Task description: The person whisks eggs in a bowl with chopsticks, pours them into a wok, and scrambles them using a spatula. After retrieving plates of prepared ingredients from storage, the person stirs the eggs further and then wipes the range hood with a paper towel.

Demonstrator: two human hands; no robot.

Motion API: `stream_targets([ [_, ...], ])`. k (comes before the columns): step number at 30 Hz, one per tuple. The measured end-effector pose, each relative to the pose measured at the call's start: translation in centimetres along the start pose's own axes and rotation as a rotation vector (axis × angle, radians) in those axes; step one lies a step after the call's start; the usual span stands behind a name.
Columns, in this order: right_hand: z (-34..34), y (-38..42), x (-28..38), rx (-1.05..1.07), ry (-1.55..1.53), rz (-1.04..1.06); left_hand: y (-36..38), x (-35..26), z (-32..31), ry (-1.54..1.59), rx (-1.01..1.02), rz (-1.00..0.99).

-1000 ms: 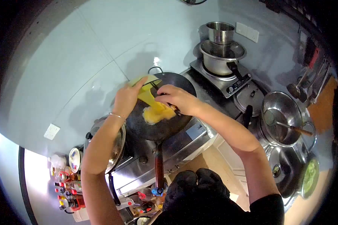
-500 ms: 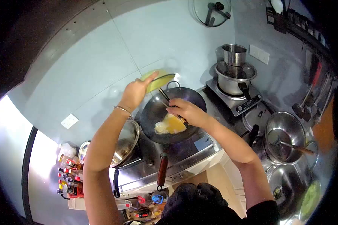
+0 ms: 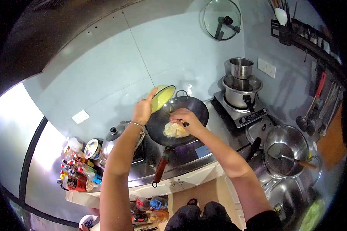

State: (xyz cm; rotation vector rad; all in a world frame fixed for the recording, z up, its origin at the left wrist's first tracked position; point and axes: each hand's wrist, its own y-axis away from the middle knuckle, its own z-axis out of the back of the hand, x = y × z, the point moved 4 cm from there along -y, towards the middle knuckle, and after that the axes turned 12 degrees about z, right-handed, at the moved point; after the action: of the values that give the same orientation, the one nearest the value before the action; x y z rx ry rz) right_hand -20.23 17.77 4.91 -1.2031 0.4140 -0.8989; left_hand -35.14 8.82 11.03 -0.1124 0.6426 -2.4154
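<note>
My left hand (image 3: pixel 143 111) grips a yellow-green bowl (image 3: pixel 164 97) by its edge, tilted on its side over the far left of a dark wok (image 3: pixel 198 113). Closed around a pair of chopsticks (image 3: pixel 185 123), my right hand (image 3: pixel 189 122) is above the wok's middle. Just below those fingers lies a puffy, pale yellow mass of cooking egg (image 3: pixel 174 131). Much of the chopsticks is hidden by the hand. The wok's reddish-brown handle (image 3: pixel 161 168) points toward me.
Left of the wok stands a lidded pot (image 3: pixel 113 138), with several sauce bottles (image 3: pixel 75 169) beyond it. To the right, pots (image 3: pixel 235 94) sit on an induction cooker (image 3: pixel 246 113). A steel bowl (image 3: pixel 286 167) holding a ladle stands near the sink (image 3: pixel 283 192).
The egg has gone from a spread with a runny orange middle to a paler, more bunched mass. The bowl has turned to show more of its inside. The whole view has shifted slightly.
</note>
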Motion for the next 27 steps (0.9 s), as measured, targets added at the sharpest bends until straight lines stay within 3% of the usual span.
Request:
stream_targets([
  [4,1.1,-1.9,2.9,-0.056,0.138,0.186,1.3,-0.2,0.6,0.062,0.060,-0.004],
  [6,0.8,-1.3,2.4,-0.059,0.156,0.176,2.0,-1.1,1.4,-0.027,0.028,-0.059],
  [8,-0.4,-0.4,0.7,0.095,0.068,0.065,2.1,-1.4,1.6,-0.114,-0.006,-0.127],
  [10,-0.7,-0.6,0.1,0.061,0.127,0.085,2.2,-2.0,1.7,-0.147,-0.186,-0.301],
  [11,-0.4,-0.1,0.0,0.028,0.190,0.079,2.1,-1.8,1.3,-0.247,-0.107,-0.209],
  [12,-1.5,0.3,-0.3,0.266,0.214,-0.070,2.0,-1.9,1.0,-0.336,-0.016,-0.157],
  [13,-2.7,1.3,-1.2,0.420,0.207,-0.193,1.9,-1.1,0.4,-0.295,-0.210,-0.345],
  [14,-2.6,1.9,-0.3,0.315,0.125,-0.080,0.8,0.8,-0.9,-0.229,-0.290,-0.419],
  [15,-1.6,2.0,2.5,0.292,0.308,0.067,1.7,-0.3,0.5,-0.154,-0.331,-0.459],
  [16,-0.3,2.9,5.2,0.112,0.308,0.106,1.5,0.7,-0.2,0.016,-0.238,-0.371],
  [17,0.7,4.2,7.8,0.002,0.336,0.091,2.0,0.6,0.3,-0.008,-0.113,-0.188],
  [19,2.9,9.0,11.0,0.076,0.401,-0.010,2.5,0.9,0.0,0.050,-0.329,-0.291],
  [20,3.8,12.0,12.3,0.119,0.401,-0.084,2.5,1.0,-0.3,0.058,-0.311,-0.301],
  [22,3.7,19.0,15.1,0.085,0.586,-0.138,0.6,3.4,-2.0,0.291,-0.044,0.057],
  [24,4.6,25.8,18.0,0.291,0.563,-0.288,-1.0,7.1,-4.5,0.338,-0.026,0.015],
  [26,6.7,32.1,20.4,0.409,0.526,-0.469,-2.5,10.8,-7.8,0.607,0.053,0.211],
  [27,7.9,35.0,21.0,0.463,0.549,-0.591,-1.8,9.4,-7.2,0.605,0.061,0.206],
])
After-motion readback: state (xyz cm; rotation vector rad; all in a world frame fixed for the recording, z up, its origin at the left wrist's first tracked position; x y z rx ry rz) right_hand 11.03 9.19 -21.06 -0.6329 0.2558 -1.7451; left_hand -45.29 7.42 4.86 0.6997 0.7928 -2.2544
